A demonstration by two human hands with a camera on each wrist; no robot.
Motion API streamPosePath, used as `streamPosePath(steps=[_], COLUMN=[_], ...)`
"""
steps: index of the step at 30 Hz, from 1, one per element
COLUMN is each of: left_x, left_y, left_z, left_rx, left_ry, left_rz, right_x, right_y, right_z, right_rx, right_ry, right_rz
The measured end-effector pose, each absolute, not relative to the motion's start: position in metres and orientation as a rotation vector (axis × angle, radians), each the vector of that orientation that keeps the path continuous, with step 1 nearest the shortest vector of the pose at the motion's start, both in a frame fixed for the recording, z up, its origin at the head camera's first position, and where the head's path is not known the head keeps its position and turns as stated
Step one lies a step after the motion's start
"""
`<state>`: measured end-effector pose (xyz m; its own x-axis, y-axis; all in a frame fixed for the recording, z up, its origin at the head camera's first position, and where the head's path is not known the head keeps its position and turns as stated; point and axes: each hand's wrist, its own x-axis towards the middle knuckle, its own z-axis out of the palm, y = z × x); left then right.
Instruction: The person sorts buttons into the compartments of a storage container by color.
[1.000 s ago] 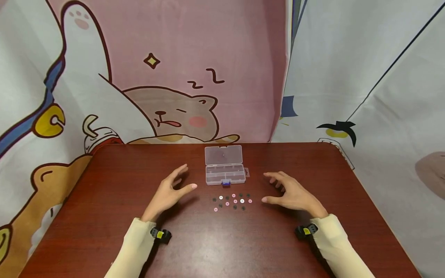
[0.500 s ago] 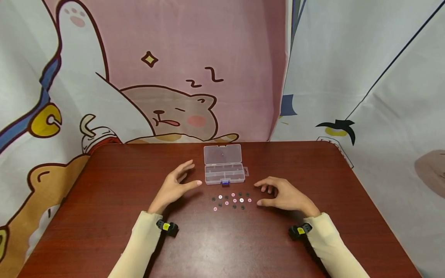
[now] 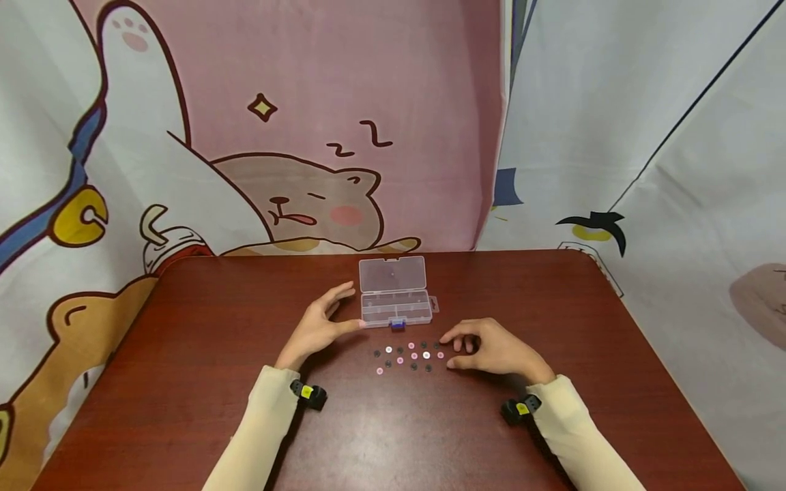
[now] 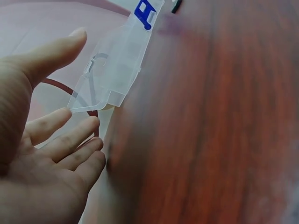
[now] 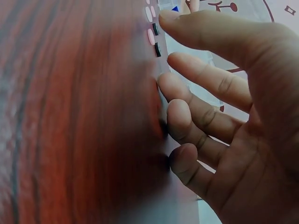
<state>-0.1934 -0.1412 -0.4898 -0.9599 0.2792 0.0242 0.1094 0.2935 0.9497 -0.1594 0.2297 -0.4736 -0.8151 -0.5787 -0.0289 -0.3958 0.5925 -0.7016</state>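
Note:
A clear plastic divided box [image 3: 396, 316] stands with its lid [image 3: 393, 274] raised and a blue latch [image 3: 398, 324] at its front. Just left of it is my left hand [image 3: 314, 332], fingers extended, thumb tip close to the box's front corner; contact there cannot be told. In front of the box lie several small, round, button-like discs: pink [image 3: 414, 356], white [image 3: 426, 355] and dark green or black [image 3: 428, 367]. My right hand [image 3: 494, 351] is at their right end, its thumb and index finger apart beside a pink disc and a dark disc [image 5: 157, 49]. Nothing is held in either hand.
The brown wooden table [image 3: 368, 436] extends around the box, its far edge close behind the lid. Behind it hangs a printed cloth [image 3: 430, 102] with cartoon animals. A hanging tab [image 3: 434, 304] sticks out from the box's right side.
My left hand has moved right, up to the box's side. My right hand has moved left and slightly nearer, to the discs, its thumb and index finger drawing closer together. Box and discs stay put.

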Motion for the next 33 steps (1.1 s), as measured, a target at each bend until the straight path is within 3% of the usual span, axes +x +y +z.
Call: streamPosePath(steps=[33], left_x=[-0.198], left_y=[-0.128], left_z=[-0.494], left_rx=[0.343], left_ry=[2.543], left_rz=[1.532], right_x=[-0.159], right_y=[0.216], right_z=[-0.477], right_rx=[-0.809], right_ry=[2.649], right_rz=[-1.005])
